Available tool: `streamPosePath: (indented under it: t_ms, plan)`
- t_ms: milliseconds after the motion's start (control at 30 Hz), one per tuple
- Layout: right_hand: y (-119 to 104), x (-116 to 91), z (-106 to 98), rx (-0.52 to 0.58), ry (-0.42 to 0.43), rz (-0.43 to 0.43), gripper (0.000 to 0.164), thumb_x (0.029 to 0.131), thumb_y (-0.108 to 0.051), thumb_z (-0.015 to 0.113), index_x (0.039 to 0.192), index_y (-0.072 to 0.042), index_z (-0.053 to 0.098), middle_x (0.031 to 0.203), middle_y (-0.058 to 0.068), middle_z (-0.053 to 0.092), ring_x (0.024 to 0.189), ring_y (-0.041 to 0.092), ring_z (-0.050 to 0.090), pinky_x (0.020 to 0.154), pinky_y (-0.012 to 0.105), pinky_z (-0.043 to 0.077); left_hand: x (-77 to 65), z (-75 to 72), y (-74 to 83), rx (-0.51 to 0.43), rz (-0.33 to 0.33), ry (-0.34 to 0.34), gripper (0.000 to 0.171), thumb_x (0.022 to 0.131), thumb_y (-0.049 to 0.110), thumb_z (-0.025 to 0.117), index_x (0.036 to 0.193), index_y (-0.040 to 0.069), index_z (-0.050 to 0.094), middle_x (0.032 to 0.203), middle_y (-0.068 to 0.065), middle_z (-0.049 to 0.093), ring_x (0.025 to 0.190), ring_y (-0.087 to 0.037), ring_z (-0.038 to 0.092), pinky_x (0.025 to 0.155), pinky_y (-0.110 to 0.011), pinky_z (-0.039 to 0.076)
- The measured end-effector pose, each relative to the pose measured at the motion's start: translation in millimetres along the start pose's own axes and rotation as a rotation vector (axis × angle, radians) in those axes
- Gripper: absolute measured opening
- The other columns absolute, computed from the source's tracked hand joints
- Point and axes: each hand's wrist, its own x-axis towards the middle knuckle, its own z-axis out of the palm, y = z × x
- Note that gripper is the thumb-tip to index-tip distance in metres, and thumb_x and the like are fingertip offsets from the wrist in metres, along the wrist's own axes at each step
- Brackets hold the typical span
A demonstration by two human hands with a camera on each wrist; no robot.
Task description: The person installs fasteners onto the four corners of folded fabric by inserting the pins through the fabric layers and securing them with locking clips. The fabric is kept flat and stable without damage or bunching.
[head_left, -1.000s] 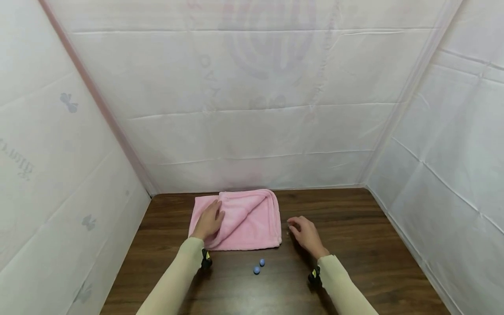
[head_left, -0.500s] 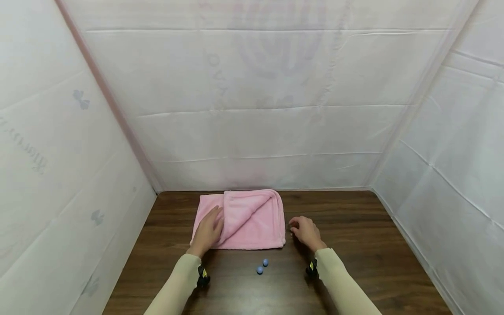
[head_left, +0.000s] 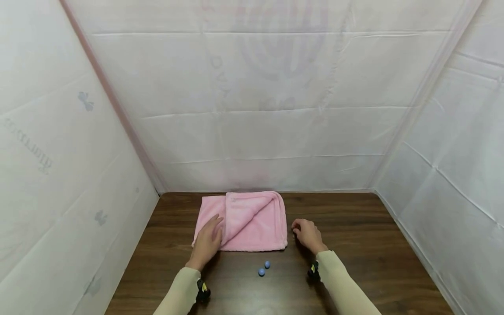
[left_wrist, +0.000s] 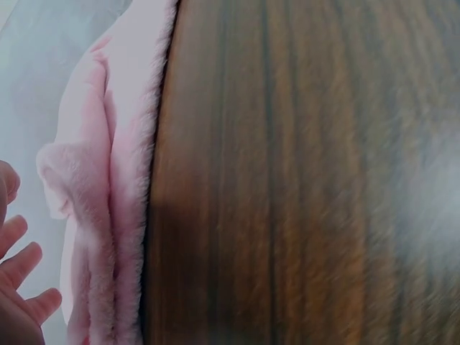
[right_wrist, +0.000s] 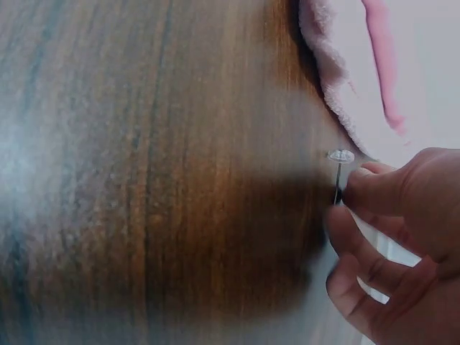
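A folded pink plush towel (head_left: 256, 223) lies near the table's back edge, its top layer turned back diagonally. My left hand (head_left: 206, 244) hovers over the towel's left part, fingers spread; in the left wrist view its fingers (left_wrist: 20, 267) show apart from the plush edge. Beside the towel's right edge, my right hand (head_left: 309, 236) pinches a tiny item between thumb and fingertips. The right wrist view shows it as a thin metal pin (right_wrist: 338, 180) with a clear, round, disc-like end. Two small blue balls (head_left: 261, 272) lie on the table in front of the towel.
The dark wood-grain table (head_left: 362, 262) ends at a white fabric wall (head_left: 256, 144) behind. More white fabric hangs along the left side (head_left: 98, 183) and the right side (head_left: 453, 175). Each wrist wears a small black device below a pale sleeve (head_left: 338, 273).
My left hand has drawn back toward me and off the fold. My right hand stays by the towel's right edge with the pin. The head view has turned slightly left.
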Motion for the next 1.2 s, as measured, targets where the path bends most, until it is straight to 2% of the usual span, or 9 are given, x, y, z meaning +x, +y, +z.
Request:
streamPosePath:
  t_ms: [133, 300, 367, 467, 600, 767, 900, 1067, 1200]
  plan:
    - [1.2, -3.6, -1.6, 0.014, 0.031, -0.012, 0.012, 0.092, -0.009, 0.074, 0.093, -0.02, 0.072, 0.088, -0.001, 0.07, 0.073, 0.02, 0.062, 0.059, 0.043, 0.05, -1.6, 3.7, 3.2, -0.02, 0.04, 0.028, 0.034, 0.088, -0.009, 0.071, 0.122, -0.006, 0.07, 0.13, -0.029, 0.064, 0.121, -0.044, 0.063, 0.101, -0.056, 0.048]
    - [-2.1, -3.1, -5.0, 0.05, 0.08, -0.061, 0.008, 0.093, -0.009, 0.074, 0.096, -0.016, 0.074, 0.093, 0.001, 0.072, 0.079, 0.02, 0.064, 0.068, 0.045, 0.055, 7.4, 8.7, 16.0, -0.06, 0.082, 0.062, 0.031, 0.087, -0.013, 0.069, 0.117, -0.005, 0.072, 0.129, -0.028, 0.065, 0.12, -0.043, 0.063, 0.1, -0.056, 0.049]
    - [-4.7, -1.6, -6.2, 0.06, 0.097, -0.073, 0.005, 0.093, -0.01, 0.075, 0.096, -0.015, 0.075, 0.093, 0.001, 0.073, 0.079, 0.019, 0.064, 0.071, 0.044, 0.055, 12.8, 12.5, 24.3, -0.069, 0.089, 0.061, 0.03, 0.088, -0.012, 0.068, 0.116, -0.004, 0.072, 0.13, -0.026, 0.066, 0.12, -0.042, 0.064, 0.1, -0.055, 0.049]
    - [-8.4, -0.6, -7.2, 0.072, 0.11, -0.083, 0.003, 0.093, -0.012, 0.076, 0.096, -0.013, 0.075, 0.092, -0.001, 0.073, 0.075, 0.017, 0.061, 0.069, 0.042, 0.054, 19.4, 21.9, 37.3, -0.073, 0.103, 0.033, 0.029, 0.089, -0.011, 0.067, 0.116, -0.002, 0.073, 0.131, -0.023, 0.066, 0.12, -0.039, 0.064, 0.1, -0.055, 0.051]
    - [-12.2, -1.0, -8.7, 0.107, 0.132, -0.092, 0.009, 0.094, -0.012, 0.075, 0.103, -0.014, 0.072, 0.095, -0.001, 0.075, 0.076, 0.018, 0.064, 0.068, 0.043, 0.054, 23.0, 38.7, 55.2, -0.08, 0.126, -0.059, 0.028, 0.09, -0.008, 0.066, 0.117, -0.003, 0.073, 0.128, -0.024, 0.067, 0.119, -0.039, 0.065, 0.099, -0.054, 0.052]
    - [-15.3, -2.2, -9.5, 0.134, 0.143, -0.094, 0.014, 0.096, -0.013, 0.073, 0.11, -0.014, 0.072, 0.102, 0.001, 0.077, 0.091, 0.026, 0.072, 0.075, 0.049, 0.057, 21.3, 59.7, 77.6, -0.086, 0.133, -0.275, 0.025, 0.095, -0.002, 0.062, 0.118, -0.003, 0.071, 0.128, -0.025, 0.067, 0.121, -0.038, 0.064, 0.103, -0.052, 0.05]
    - [-17.1, -2.9, -8.9, 0.107, 0.13, -0.08, 0.007, 0.096, -0.014, 0.073, 0.103, -0.015, 0.075, 0.102, 0.003, 0.076, 0.08, 0.022, 0.066, 0.073, 0.047, 0.056, 17.7, 71.7, 89.8, -0.055, 0.121, -0.415, 0.024, 0.099, 0.004, 0.061, 0.12, 0.001, 0.072, 0.132, -0.022, 0.066, 0.121, -0.034, 0.065, 0.104, -0.049, 0.05]
    - [-16.8, -3.3, -9.5, 0.1, 0.133, -0.067, 0.005, 0.096, -0.015, 0.073, 0.101, -0.014, 0.076, 0.098, 0.003, 0.075, 0.071, 0.018, 0.058, 0.067, 0.043, 0.053, 14.8, 81.8, 95.5, -0.025, 0.149, -0.516, 0.026, 0.101, 0.01, 0.06, 0.122, 0.002, 0.072, 0.134, -0.021, 0.065, 0.122, -0.033, 0.064, 0.105, -0.047, 0.05]
    - [-15.8, -3.3, -10.2, 0.111, 0.161, -0.087, 0.005, 0.097, -0.012, 0.072, 0.099, -0.014, 0.075, 0.096, 0.003, 0.075, 0.074, 0.02, 0.061, 0.067, 0.044, 0.053, 12.4, 89.1, 97.6, 0.032, 0.229, -0.565, 0.025, 0.101, 0.014, 0.062, 0.12, 0.004, 0.075, 0.133, -0.021, 0.065, 0.125, -0.032, 0.062, 0.108, -0.043, 0.048]
